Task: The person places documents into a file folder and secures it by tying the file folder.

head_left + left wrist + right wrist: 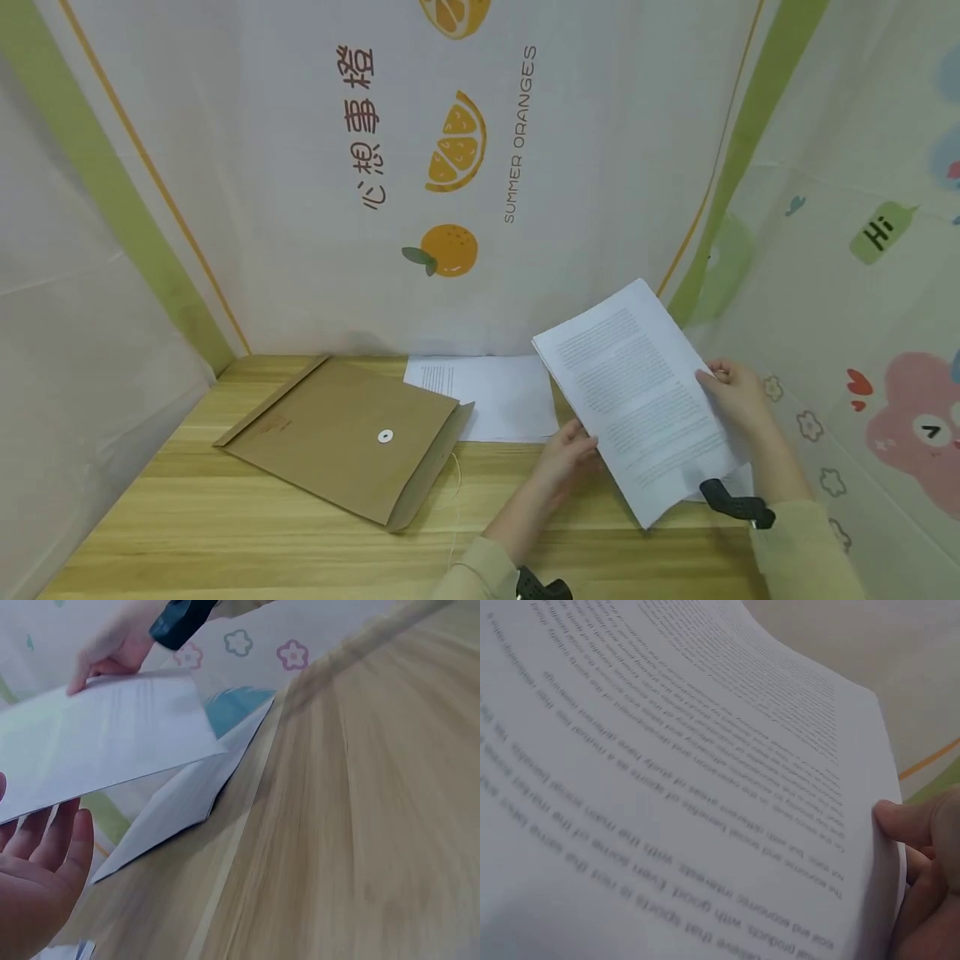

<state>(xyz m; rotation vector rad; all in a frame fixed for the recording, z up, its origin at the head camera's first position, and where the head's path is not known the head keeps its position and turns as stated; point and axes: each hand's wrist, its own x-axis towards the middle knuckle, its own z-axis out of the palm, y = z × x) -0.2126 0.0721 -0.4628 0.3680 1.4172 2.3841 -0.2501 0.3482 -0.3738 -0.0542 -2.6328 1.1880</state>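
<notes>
A small stack of printed sheets (630,400) is held tilted above the right side of the table. My right hand (738,400) pinches its right edge, thumb on the printed face and fingers behind, as the right wrist view shows close up. At the opposite long edge, my left hand (558,467) grips the sheets between thumb and fingers; its fingers show under the edge in the left wrist view. More white paper (187,795) lies below the held stack, mostly hidden from the head view.
On the left of the wooden table (300,550) lies a brown paper document envelope (337,442) with a white button, its flap folded out and a thin string (457,483) trailing. Other printed paper (513,400) lies at the back, partly under the envelope. Patterned curtains (600,167) enclose the table.
</notes>
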